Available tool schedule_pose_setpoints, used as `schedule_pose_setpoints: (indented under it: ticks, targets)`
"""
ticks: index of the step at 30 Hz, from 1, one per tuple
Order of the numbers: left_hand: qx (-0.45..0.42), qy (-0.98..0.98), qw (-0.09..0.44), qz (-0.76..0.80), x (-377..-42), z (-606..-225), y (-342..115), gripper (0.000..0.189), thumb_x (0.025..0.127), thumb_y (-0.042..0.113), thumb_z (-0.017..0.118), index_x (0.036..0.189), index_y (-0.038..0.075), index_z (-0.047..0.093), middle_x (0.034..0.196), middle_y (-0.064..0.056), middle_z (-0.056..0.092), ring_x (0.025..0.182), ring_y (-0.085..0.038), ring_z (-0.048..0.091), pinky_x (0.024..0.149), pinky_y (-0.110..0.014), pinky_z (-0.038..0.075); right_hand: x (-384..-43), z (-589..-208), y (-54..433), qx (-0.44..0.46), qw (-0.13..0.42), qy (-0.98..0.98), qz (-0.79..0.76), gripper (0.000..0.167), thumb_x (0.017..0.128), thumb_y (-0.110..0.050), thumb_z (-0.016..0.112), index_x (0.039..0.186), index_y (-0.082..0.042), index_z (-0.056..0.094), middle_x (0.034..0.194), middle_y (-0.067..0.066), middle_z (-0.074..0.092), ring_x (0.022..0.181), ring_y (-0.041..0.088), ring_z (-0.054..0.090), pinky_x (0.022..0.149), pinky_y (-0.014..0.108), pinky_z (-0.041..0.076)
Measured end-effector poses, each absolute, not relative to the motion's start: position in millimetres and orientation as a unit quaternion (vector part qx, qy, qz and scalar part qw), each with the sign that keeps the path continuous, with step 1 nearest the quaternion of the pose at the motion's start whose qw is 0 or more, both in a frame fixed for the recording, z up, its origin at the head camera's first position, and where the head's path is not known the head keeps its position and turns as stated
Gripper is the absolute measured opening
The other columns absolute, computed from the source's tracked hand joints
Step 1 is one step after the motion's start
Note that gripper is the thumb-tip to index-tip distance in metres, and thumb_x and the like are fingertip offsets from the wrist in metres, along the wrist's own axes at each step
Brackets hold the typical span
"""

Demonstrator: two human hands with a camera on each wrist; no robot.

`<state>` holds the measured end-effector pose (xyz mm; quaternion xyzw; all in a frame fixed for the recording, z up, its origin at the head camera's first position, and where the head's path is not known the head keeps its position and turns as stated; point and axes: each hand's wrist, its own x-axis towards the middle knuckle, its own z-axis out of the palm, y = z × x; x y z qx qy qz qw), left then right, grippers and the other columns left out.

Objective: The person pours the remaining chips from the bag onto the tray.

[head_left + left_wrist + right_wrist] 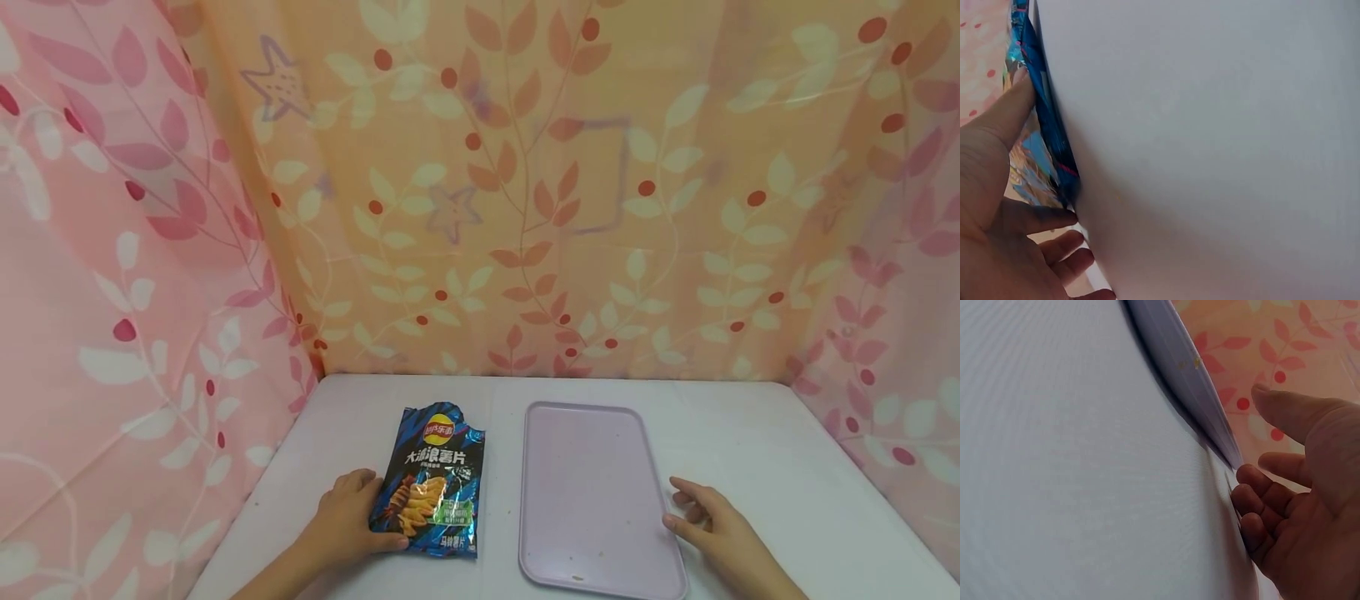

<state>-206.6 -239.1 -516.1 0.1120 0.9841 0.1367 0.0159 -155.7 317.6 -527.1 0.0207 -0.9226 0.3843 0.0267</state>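
Note:
A blue and black potato chip bag lies face up on the table, its top edge torn unevenly. My left hand rests at the bag's lower left side. In the left wrist view the thumb lies over the bag, and the index finger reaches its edge while the other fingers rest apart. A pale purple tray lies to the right of the bag. Beside the tray's right edge is my right hand, loosely curled and holding nothing. The right wrist view shows its fingers close to the tray's rim.
Small crumbs sit on the tray near its front. A white cover spreads over the table. Patterned curtains with leaves and berries enclose the back and both sides.

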Motion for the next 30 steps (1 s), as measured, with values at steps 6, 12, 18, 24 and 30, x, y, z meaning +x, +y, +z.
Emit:
schedule_pose_setpoints:
  ticks: [6,12,18,24,30]
  targets:
    - [0.082,0.983,0.023,0.160,-204,-515,-233,0.110,0.058,0.081,0.081,0.133,0.002,0.063,0.129,-0.009,0.056,0.118,-0.030,0.049,0.090,-0.056,0.043,-155,-529,319,0.017,0.014,-0.924,0.382,0.065,0.095,-0.040,0.073,0.146,-0.007,0.052,0.125,0.005,0.063,0.093,-0.003,0.051,0.076,0.021,0.048]
    - [0.051,0.978,0.027,0.200,-202,-517,-229,0.111,0.053,0.072,0.089,0.132,-0.001,0.061,0.124,-0.010,0.053,0.113,-0.029,0.049,0.091,-0.057,0.045,-155,-530,319,0.014,0.012,-0.923,0.384,0.064,0.095,-0.041,0.073,0.147,-0.009,0.052,0.129,0.006,0.063,0.094,-0.002,0.051,0.077,0.021,0.048]
    - [0.030,0.969,0.051,0.238,-201,-519,-226,0.107,0.055,0.064,0.094,0.132,-0.001,0.059,0.119,-0.011,0.053,0.109,-0.029,0.052,0.099,-0.058,0.048,-155,-529,319,0.022,0.019,-0.925,0.380,0.063,0.095,-0.040,0.073,0.146,-0.008,0.053,0.130,0.006,0.063,0.095,-0.003,0.051,0.077,0.021,0.048]
    - [0.030,0.965,0.058,0.256,-202,-519,-223,0.104,0.057,0.056,0.096,0.133,-0.001,0.055,0.119,-0.012,0.060,0.111,-0.030,0.055,0.103,-0.060,0.045,-155,-529,320,0.038,0.030,-0.930,0.364,0.061,0.096,-0.040,0.072,0.144,-0.007,0.055,0.128,0.004,0.063,0.095,-0.003,0.050,0.075,0.021,0.048]
    - [0.034,0.955,0.059,0.289,-202,-519,-222,0.105,0.058,0.049,0.099,0.136,-0.001,0.051,0.127,-0.014,0.060,0.121,-0.034,0.055,0.107,-0.061,0.042,-155,-530,320,0.045,0.035,-0.932,0.358,0.061,0.095,-0.041,0.072,0.142,-0.006,0.057,0.129,0.005,0.063,0.096,-0.002,0.050,0.075,0.021,0.047]
